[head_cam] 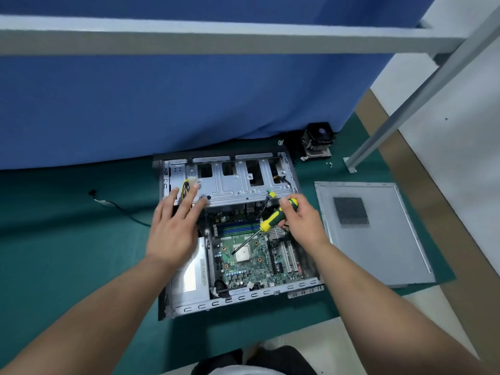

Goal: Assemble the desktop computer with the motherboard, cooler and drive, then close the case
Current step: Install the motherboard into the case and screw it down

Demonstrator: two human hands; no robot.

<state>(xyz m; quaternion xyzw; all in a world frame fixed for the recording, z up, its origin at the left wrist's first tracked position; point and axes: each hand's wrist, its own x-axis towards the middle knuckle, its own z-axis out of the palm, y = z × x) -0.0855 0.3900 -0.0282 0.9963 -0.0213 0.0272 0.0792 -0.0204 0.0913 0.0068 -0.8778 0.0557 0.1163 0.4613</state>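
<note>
Green mat (pixel 67 239) carries your open case (pixel 243 301). Your right hand (pixel 303 223) grips the screwdriver (pixel 273 219), tip on the motherboard (pixel 249 269); at nine o'clock, your left hand (pixel 173 228) hovers with fingers spread.

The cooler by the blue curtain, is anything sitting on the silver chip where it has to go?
Nearly clear. The cooler stands on the green mat outside the case. Nothing lies on the silver chip, but the right hand holds a screwdriver slanting over the motherboard, tip beside the chip.
</note>
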